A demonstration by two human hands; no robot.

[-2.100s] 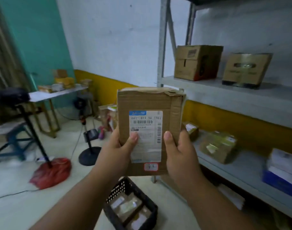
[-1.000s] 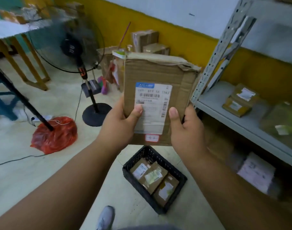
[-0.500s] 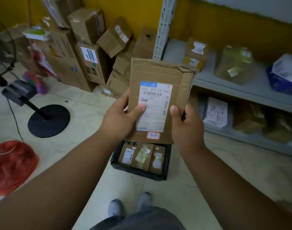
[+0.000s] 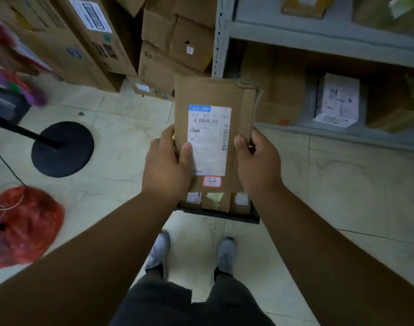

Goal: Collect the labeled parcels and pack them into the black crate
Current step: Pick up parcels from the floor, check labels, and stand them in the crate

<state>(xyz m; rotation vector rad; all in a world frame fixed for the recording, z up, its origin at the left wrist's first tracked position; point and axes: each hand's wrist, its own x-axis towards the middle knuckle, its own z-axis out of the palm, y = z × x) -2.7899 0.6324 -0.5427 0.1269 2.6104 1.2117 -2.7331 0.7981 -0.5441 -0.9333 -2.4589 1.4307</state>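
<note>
hiding most of black crate [image 4: 239, 217]: held parcel [image 4: 210, 95]

The person's forearms are bare with no sleeves showing, and they wear dark grey shorts [image 4: 191, 304] and light grey shoes [image 4: 226, 254].

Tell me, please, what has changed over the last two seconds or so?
The person turned from the shelves to look down, bringing the parcel over the black crate at their feet. Left hand and right hand still grip it; nothing released.
</note>
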